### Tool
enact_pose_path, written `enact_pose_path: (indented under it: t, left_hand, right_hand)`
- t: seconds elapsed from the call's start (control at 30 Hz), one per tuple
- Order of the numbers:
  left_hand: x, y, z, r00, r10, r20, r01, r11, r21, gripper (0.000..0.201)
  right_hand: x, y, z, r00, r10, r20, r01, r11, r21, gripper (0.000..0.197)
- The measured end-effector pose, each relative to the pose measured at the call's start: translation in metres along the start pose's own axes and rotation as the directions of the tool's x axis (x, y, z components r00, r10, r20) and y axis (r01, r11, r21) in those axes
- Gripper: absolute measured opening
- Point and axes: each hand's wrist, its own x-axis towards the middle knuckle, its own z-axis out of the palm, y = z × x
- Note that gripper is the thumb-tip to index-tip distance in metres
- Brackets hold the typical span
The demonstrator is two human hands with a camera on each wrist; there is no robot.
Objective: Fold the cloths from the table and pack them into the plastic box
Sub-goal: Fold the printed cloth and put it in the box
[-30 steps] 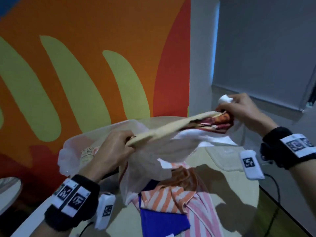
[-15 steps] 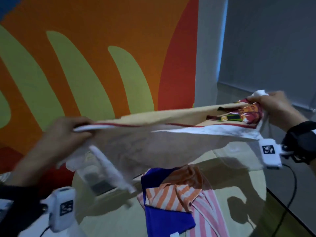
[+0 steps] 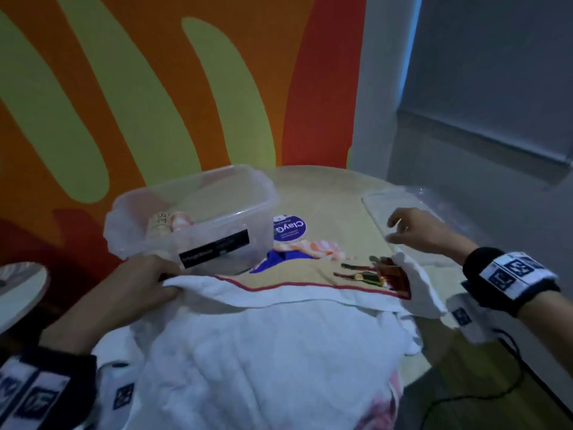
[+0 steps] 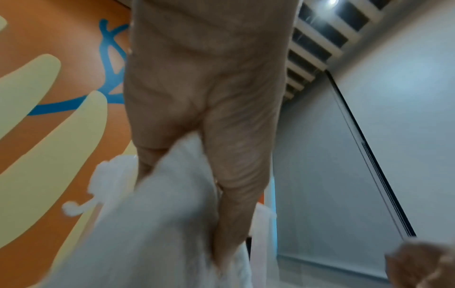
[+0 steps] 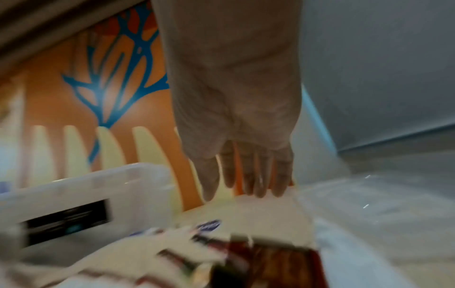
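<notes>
A white towel (image 3: 263,352) with a beige panel and a red printed picture lies spread over the near half of the round table (image 3: 335,193). My left hand (image 3: 139,283) grips its far left corner, seen as white cloth (image 4: 160,214) in the left wrist view. My right hand (image 3: 415,231) hovers above the towel's far right corner with relaxed fingers (image 5: 246,175) and holds nothing. The clear plastic box (image 3: 192,212) stands at the back left, just beyond my left hand, with a folded cloth (image 3: 167,221) inside.
Striped orange and blue cloths (image 3: 294,252) peek out from under the towel's far edge. A clear lid (image 3: 400,209) lies at the table's right under my right hand. A purple round sticker (image 3: 290,228) is on the tabletop. A painted wall stands close behind.
The towel was held stretched in the air between both hands; now it lies on the table over the other cloths. My right hand has let go of its corner.
</notes>
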Motion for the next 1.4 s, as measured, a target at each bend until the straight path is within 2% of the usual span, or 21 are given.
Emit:
enact_pose_path:
  t: [0.03, 0.1, 0.17, 0.23, 0.3, 0.4, 0.5, 0.57, 0.6, 0.67, 0.73, 0.83, 0.9, 0.93, 0.97, 1.03, 1.1, 1.17, 1.23, 1.33, 1.4]
  left_hand:
    - [-0.001, -0.001, 0.016, 1.000, -0.008, 0.007, 0.008, 1.000, -0.004, 0.018]
    - [-0.004, 0.001, 0.037, 1.000, 0.001, 0.013, -0.001, 1.000, -0.006, 0.017]
    - [-0.001, 0.005, 0.047, 1.000, 0.007, 0.025, -0.007, 1.000, -0.006, 0.018]
    - [0.004, 0.014, 0.059, 0.999, 0.016, 0.037, -0.015, 0.999, -0.029, 0.024]
    - [0.007, 0.027, 0.075, 0.996, 0.030, 0.088, -0.028, 0.999, -0.026, 0.014]
    - [0.007, 0.035, 0.116, 0.972, -0.020, 0.232, 0.018, 1.000, 0.009, 0.030]
    - [0.010, 0.039, 0.137, 0.965, -0.078, 0.249, 0.091, 0.995, -0.045, 0.031]
    - [0.020, 0.044, 0.126, 0.984, -0.093, 0.154, 0.108, 0.989, -0.098, 0.024]
    - [0.026, 0.048, 0.114, 0.994, -0.094, 0.064, 0.101, 0.989, -0.110, 0.020]
    - [0.037, 0.062, 0.084, 0.983, -0.101, -0.153, 0.073, 0.980, -0.183, 0.019]
    - [0.046, 0.081, 0.055, 0.917, -0.123, -0.380, 0.000, 0.952, -0.307, 0.025]
    - [0.050, 0.110, 0.018, 0.735, -0.152, -0.661, -0.182, 0.895, -0.408, 0.027]
    - [0.047, 0.119, 0.013, 0.650, -0.075, -0.757, -0.293, 0.894, -0.339, 0.024]
    - [0.044, 0.117, 0.018, 0.640, -0.019, -0.768, -0.311, 0.908, -0.281, 0.022]
    - [0.040, 0.113, 0.027, 0.656, 0.024, -0.755, -0.305, 0.923, -0.235, 0.021]
    - [0.024, 0.097, 0.046, 0.733, 0.087, -0.675, -0.295, 0.935, -0.200, 0.022]
    - [0.004, 0.076, 0.058, 0.806, 0.167, -0.567, -0.336, 0.919, -0.207, 0.023]
    - [-0.015, 0.057, 0.059, 0.887, 0.212, -0.411, -0.340, 0.901, -0.269, 0.027]
    - [-0.029, 0.044, 0.056, 0.950, 0.224, -0.216, -0.289, 0.894, -0.343, 0.035]
    - [-0.041, 0.037, 0.051, 0.958, 0.285, 0.020, -0.264, 0.912, -0.315, 0.025]
    - [-0.043, 0.038, 0.052, 0.957, 0.271, 0.103, -0.232, 0.929, -0.290, 0.016]
  right_hand:
    - [-0.008, -0.007, 0.013, 0.992, -0.084, 0.091, 0.085, 0.996, -0.012, 0.027]
    - [-0.030, -0.031, 0.035, 0.921, -0.242, 0.304, 0.269, 0.962, -0.048, 0.021]
    - [-0.045, -0.049, 0.058, 0.864, -0.288, 0.413, 0.355, 0.930, -0.094, 0.028]
    - [-0.048, -0.058, 0.082, 0.875, -0.277, 0.398, 0.380, 0.901, -0.209, 0.030]
    - [-0.046, -0.064, 0.098, 0.901, -0.265, 0.343, 0.368, 0.886, -0.282, 0.020]
    - [-0.046, -0.067, 0.113, 0.922, -0.280, 0.266, 0.357, 0.881, -0.310, 0.019]
    - [-0.041, -0.060, 0.117, 0.938, -0.276, 0.211, 0.334, 0.883, -0.330, 0.012]
    - [-0.027, -0.050, 0.107, 0.958, -0.221, 0.185, 0.266, 0.924, -0.275, 0.010]
    - [-0.017, -0.045, 0.097, 0.968, -0.203, 0.145, 0.233, 0.945, -0.230, 0.011]
    - [0.005, -0.034, 0.071, 0.981, -0.190, -0.025, 0.186, 0.977, -0.105, 0.015]
    - [0.020, -0.029, 0.039, 0.968, -0.130, -0.214, 0.145, 0.988, 0.053, 0.024]
    - [0.032, -0.028, 0.000, 0.919, 0.007, -0.394, 0.131, 0.937, 0.323, 0.025]
    - [0.033, -0.025, -0.016, 0.896, 0.066, -0.439, 0.146, 0.890, 0.431, 0.023]
    - [0.028, -0.023, -0.020, 0.900, 0.054, -0.431, 0.151, 0.891, 0.428, 0.023]
    - [0.021, -0.019, -0.023, 0.917, 0.016, -0.399, 0.158, 0.903, 0.400, 0.023]
    - [0.003, -0.006, -0.027, 0.957, -0.084, -0.278, 0.178, 0.926, 0.332, 0.024]
    - [-0.016, 0.011, -0.033, 0.973, -0.172, -0.156, 0.213, 0.929, 0.304, 0.024]
    - [-0.030, 0.028, -0.040, 0.973, -0.221, -0.060, 0.228, 0.920, 0.319, 0.017]
    - [-0.039, 0.041, -0.044, 0.970, -0.240, 0.039, 0.215, 0.923, 0.320, 0.012]
    - [-0.048, 0.051, -0.045, 0.937, -0.277, 0.212, 0.216, 0.939, 0.269, 0.009]
    - [-0.052, 0.053, -0.042, 0.923, -0.266, 0.279, 0.203, 0.951, 0.234, 0.009]
